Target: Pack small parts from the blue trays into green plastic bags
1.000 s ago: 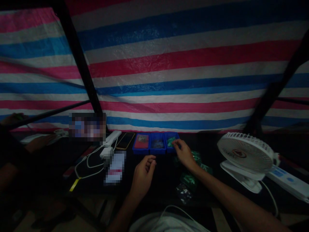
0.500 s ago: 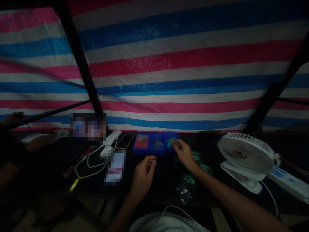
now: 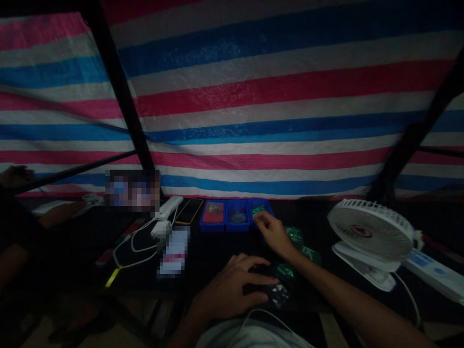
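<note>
Three small blue bins (image 3: 236, 216) stand in a row at the back of a dark table. My right hand (image 3: 272, 232) is at the front of the rightmost bin, which holds green parts (image 3: 258, 210); its fingertips are pinched together, and what they hold is too small to make out. My left hand (image 3: 235, 287) lies low near the table's front edge with fingers spread, reaching toward a small clear bag (image 3: 277, 294) of pale parts. Green bagged parts (image 3: 286, 270) lie between my two hands.
A white desk fan (image 3: 368, 232) stands at the right with a white power strip (image 3: 435, 273) beyond it. A phone (image 3: 189, 210), white chargers and cables (image 3: 152, 232) lie left of the bins. Another person's arm (image 3: 54, 212) rests at the far left. A striped tarp (image 3: 253, 96) hangs behind.
My left hand has moved right and toward me, opening from a loose curl and spreading over the clear bag. My right hand shifted slightly left at the rightmost bin.
</note>
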Action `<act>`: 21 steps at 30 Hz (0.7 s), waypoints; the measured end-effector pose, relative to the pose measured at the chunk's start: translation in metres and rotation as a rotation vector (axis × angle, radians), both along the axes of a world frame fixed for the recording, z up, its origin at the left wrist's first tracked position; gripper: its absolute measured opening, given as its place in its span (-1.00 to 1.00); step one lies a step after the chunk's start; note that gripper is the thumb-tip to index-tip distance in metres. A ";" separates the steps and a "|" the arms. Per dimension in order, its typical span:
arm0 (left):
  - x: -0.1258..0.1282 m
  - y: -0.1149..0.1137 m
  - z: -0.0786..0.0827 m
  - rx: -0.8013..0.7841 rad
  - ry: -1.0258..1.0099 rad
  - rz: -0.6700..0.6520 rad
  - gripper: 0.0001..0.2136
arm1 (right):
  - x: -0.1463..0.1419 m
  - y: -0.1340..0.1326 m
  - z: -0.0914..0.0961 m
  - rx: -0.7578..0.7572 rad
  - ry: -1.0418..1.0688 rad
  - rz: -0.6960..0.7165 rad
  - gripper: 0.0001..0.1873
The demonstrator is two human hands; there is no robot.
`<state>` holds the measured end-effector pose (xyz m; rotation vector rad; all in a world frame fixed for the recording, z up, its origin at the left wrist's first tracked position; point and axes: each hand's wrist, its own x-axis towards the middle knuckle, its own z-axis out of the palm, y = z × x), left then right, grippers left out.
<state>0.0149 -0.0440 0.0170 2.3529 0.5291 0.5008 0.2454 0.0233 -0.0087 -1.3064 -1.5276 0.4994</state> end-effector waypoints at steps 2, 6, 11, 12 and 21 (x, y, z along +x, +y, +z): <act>0.002 -0.002 -0.002 0.042 0.032 0.006 -0.61 | 0.001 0.001 -0.001 0.000 0.004 0.011 -0.75; 0.004 -0.003 -0.006 0.083 0.052 0.076 -0.68 | 0.002 0.003 -0.004 0.020 0.013 0.015 -0.75; 0.007 -0.001 -0.017 0.156 0.003 0.298 -0.76 | 0.003 0.005 -0.006 0.024 0.012 0.029 -0.75; 0.008 0.001 -0.020 0.164 -0.005 0.344 -0.78 | 0.003 0.004 -0.005 0.017 0.010 0.033 -0.75; 0.002 0.022 -0.035 0.126 -0.065 0.585 -0.88 | -0.004 -0.002 0.003 0.006 -0.046 0.141 -0.76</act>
